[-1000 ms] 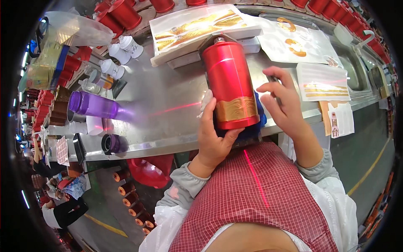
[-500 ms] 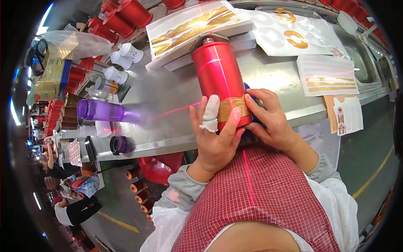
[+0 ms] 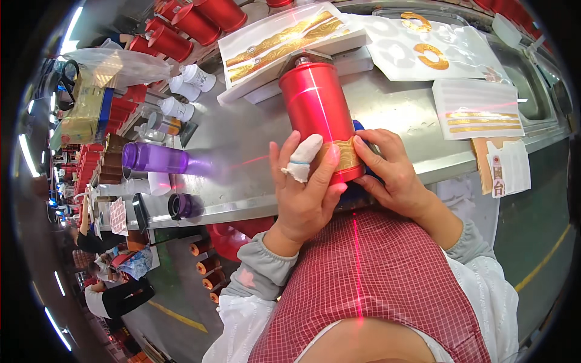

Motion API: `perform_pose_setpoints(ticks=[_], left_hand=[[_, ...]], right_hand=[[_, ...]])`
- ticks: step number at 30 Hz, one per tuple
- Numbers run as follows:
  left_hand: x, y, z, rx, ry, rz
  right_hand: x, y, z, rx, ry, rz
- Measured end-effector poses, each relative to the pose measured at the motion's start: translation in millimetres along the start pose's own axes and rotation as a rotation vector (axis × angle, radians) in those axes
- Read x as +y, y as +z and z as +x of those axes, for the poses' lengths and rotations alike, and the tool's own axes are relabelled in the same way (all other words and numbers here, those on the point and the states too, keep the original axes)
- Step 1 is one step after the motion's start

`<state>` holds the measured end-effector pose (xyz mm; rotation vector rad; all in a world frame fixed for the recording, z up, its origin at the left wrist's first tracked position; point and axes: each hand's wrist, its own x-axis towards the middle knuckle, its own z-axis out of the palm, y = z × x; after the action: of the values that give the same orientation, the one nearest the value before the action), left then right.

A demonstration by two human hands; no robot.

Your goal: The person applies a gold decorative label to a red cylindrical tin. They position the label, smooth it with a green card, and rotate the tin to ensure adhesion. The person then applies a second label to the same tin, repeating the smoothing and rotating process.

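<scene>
A glossy red bottle (image 3: 316, 100) lies in front of me, its narrow neck pointing away, held on a stand of which only part shows. A gold patterned band (image 3: 347, 155) wraps its near end. My left hand (image 3: 305, 190) is at the bottle's left side, index finger and thumb against the band; a white cloth finger cover (image 3: 305, 156) with a blue tie sits on one finger, lifted off the surface. My right hand (image 3: 393, 172) grips the near right side, its thumb on the band. Some blue material (image 3: 361, 126) shows behind that hand.
Sheets with gold strips (image 3: 284, 39) and gold rings (image 3: 431, 55) lie behind the bottle; another strip sheet (image 3: 478, 110) is at the right. On the metal bench (image 3: 236, 145) at left stand a purple bottle (image 3: 156, 158), purple cap (image 3: 183, 206) and white bottles (image 3: 196, 77). A sink (image 3: 532, 100) is far right.
My left hand has shifted slightly left, and its covered finger now tilts further away from the bottle. My right hand keeps its grip. The view has moved a little.
</scene>
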<state>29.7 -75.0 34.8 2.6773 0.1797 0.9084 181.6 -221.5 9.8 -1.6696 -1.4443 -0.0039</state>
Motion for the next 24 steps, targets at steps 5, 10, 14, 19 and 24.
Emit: perform_pose_setpoints(ticks=[5, 10, 14, 19, 24], left_hand=[[-13, 6, -16, 0.143, -0.135, -0.384], [-18, 16, 3, 0.047, -0.421, -0.956], [-20, 9, 14, -0.072, -0.517, -1.009], [-15, 18, 17, 0.005, -0.540, -0.930], [-12, 24, 21, 0.092, -0.584, -0.918]], right_hand=[[-1, -2, 1, -0.010, 0.003, 0.011], [1, -1, 2, -0.017, -0.006, 0.017], [3, -1, 0, -0.006, -0.002, 0.029], [3, -1, 1, 0.001, -0.004, 0.041], [1, -2, 2, -0.002, 0.000, 0.029]])
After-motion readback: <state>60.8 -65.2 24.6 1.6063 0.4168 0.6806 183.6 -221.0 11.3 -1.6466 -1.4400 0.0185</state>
